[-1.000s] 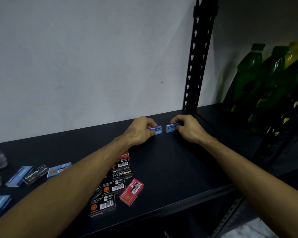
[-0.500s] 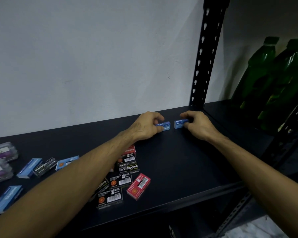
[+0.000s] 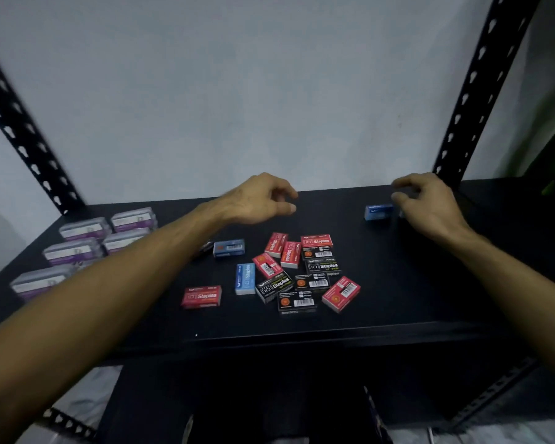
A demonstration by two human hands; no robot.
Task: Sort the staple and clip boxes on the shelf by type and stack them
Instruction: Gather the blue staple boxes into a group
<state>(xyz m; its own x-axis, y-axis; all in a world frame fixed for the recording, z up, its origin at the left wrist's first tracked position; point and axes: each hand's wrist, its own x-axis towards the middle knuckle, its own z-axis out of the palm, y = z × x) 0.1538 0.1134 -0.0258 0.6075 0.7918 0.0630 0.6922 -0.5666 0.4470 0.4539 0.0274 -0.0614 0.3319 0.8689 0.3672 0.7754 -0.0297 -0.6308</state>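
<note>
On the black shelf [image 3: 414,299], a blue staple box [image 3: 378,212] stands at the back right, just left of my right hand [image 3: 430,205]. That hand hovers with loosely curled fingers and holds nothing. My left hand [image 3: 257,200] floats above the shelf's middle, fingers loosely curled and empty. Below it lies a scatter of staple boxes: several red ones [image 3: 316,241], several black ones [image 3: 322,266] and two blue ones [image 3: 245,279]. A lone red box [image 3: 202,296] lies further left. Clear clip boxes with purple labels [image 3: 84,229] sit grouped at the far left.
Two black perforated uprights [image 3: 474,91] frame the shelf against a white wall. Green bottles [image 3: 548,174] show faintly beyond the right upright. The shelf's front edge runs below the scattered boxes, with a dark lower level beneath.
Both hands let go of the blue boxes at the back right and drew apart. My left hand swung left toward the middle. The view widened leftward, showing the whole scatter.
</note>
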